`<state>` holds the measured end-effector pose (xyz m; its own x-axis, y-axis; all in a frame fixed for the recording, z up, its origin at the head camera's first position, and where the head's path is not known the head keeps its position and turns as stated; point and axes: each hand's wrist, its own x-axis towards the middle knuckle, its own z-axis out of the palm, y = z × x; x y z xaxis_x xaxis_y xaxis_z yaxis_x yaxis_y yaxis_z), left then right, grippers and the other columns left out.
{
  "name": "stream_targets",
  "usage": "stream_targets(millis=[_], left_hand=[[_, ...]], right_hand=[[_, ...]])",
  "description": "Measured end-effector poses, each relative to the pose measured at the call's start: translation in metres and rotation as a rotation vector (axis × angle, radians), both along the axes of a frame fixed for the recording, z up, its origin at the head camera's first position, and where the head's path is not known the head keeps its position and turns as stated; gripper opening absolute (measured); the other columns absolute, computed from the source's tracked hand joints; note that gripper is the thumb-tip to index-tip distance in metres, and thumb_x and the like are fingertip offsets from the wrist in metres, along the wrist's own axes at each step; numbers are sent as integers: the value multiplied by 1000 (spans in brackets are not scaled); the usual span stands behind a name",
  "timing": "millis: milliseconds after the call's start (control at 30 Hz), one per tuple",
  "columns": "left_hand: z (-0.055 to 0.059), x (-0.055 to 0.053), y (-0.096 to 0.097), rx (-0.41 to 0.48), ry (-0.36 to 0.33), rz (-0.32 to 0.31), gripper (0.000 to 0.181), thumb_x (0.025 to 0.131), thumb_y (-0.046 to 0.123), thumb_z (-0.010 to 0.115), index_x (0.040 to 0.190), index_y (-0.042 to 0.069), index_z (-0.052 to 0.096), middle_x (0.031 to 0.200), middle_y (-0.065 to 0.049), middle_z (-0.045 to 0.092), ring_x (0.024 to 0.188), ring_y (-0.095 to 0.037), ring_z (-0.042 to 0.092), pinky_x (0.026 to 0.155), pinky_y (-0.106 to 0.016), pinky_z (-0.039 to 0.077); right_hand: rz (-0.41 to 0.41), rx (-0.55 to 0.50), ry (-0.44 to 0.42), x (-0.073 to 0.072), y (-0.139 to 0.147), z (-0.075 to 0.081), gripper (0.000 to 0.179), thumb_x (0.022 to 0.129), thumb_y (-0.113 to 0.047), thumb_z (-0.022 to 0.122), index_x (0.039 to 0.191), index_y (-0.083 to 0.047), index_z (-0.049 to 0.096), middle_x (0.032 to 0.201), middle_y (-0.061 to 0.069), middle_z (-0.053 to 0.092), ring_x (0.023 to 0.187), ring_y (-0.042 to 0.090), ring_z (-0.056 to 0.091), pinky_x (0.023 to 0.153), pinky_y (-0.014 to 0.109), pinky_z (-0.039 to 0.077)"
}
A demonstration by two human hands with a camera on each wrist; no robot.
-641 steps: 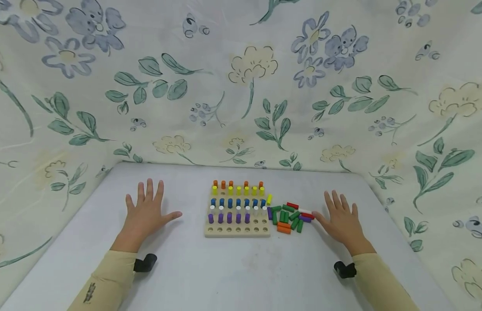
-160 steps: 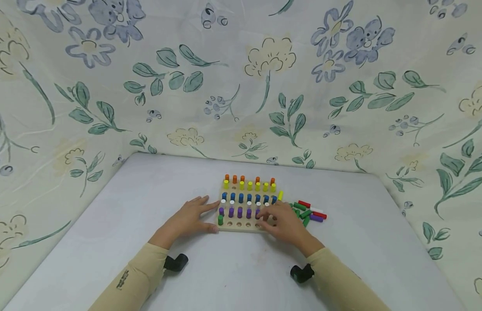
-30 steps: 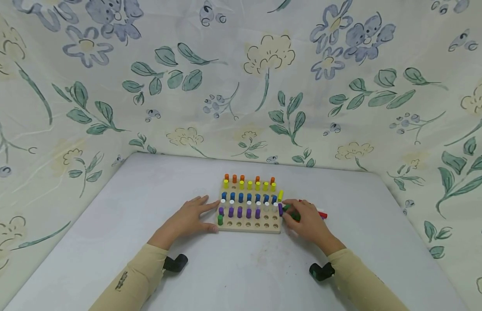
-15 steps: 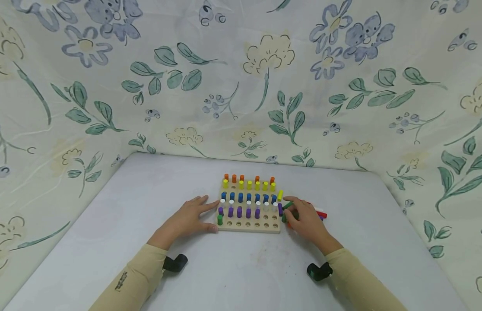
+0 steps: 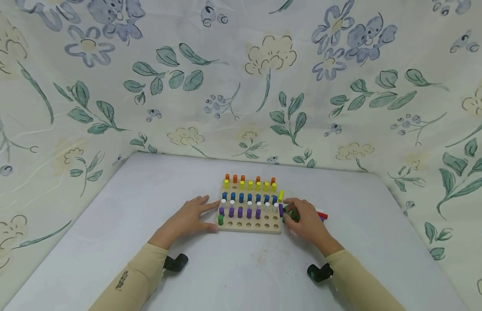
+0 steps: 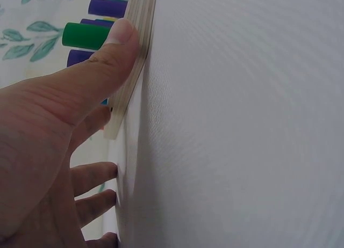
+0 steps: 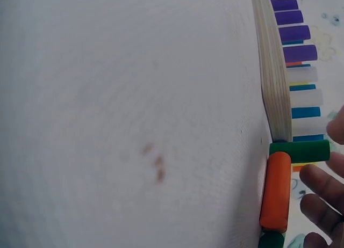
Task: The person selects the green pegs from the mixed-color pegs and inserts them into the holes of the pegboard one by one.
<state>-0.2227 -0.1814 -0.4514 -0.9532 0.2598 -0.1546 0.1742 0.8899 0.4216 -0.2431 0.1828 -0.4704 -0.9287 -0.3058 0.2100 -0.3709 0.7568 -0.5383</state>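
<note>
A wooden pegboard (image 5: 248, 230) stands mid-table, bearing rows of orange, yellow, blue, white and purple pegs. One green peg (image 5: 220, 220) is upright at the front row's left end, beside bare holes. My left hand (image 5: 182, 222) touches the board's left side; its thumb is at the front edge and its other fingers are spread. To the right of the board, my right hand (image 5: 309, 222) is over loose pegs, thumb and fingers bent around green ones (image 5: 292, 213). In the right wrist view a green peg (image 7: 301, 151) points up near those fingertips; contact is unclear.
A purple peg (image 5: 281, 211) and a yellow peg (image 5: 281, 196) are at the board's right edge. A red peg (image 5: 322, 215) lies beyond my right hand. An orange peg (image 7: 275, 191) lies on the table. Floral cloth (image 5: 225, 99) hangs behind the table.
Long ago both hands lay apart and the front row held no green peg. My left hand then came to the board. Over the last second my right hand shifts slightly among the green pegs.
</note>
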Motion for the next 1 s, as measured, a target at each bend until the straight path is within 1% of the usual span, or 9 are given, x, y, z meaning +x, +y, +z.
stream_targets(millis=[200, 367, 533, 733, 1000], left_hand=[[1, 0, 1, -5, 0, -2, 90, 80, 58, 80, 155, 24, 45, 164, -21, 28, 151, -47, 17, 116, -69, 23], [2, 1, 1, -7, -3, 3, 90, 80, 58, 80, 155, 24, 45, 165, -20, 27, 152, -47, 17, 116, -69, 23], [2, 0, 1, -9, -3, 3, 90, 79, 58, 80, 155, 25, 45, 165, -20, 27, 152, -47, 17, 116, -69, 23], [0, -1, 0, -9, -2, 1, 90, 79, 59, 80, 155, 25, 45, 165, -20, 28, 152, -47, 17, 116, -70, 24], [-2, -1, 0, -9, 1, 2, 91, 79, 59, 79, 155, 25, 45, 165, -20, 28, 152, -47, 18, 116, -69, 24]], right_hand=[[-3, -14, -17, 2, -1, 2, 38, 87, -21, 77, 120, -11, 61, 106, 1, 62, 100, 21, 54, 95, 43, 53], [4, -24, -35, 2, -1, 3, 32, 85, -17, 78, 112, -13, 62, 103, -1, 62, 97, 20, 54, 90, 40, 57], [-1, -25, -58, 2, -2, 2, 28, 84, -13, 79, 107, -16, 62, 103, -2, 63, 98, 19, 54, 93, 40, 57], [-4, -33, -51, 3, -2, 2, 28, 84, -13, 79, 107, -16, 63, 104, -2, 63, 98, 20, 54, 93, 40, 57], [12, -43, -4, 3, -2, 1, 27, 86, -14, 78, 110, -13, 65, 99, -3, 62, 93, 18, 52, 87, 36, 53]])
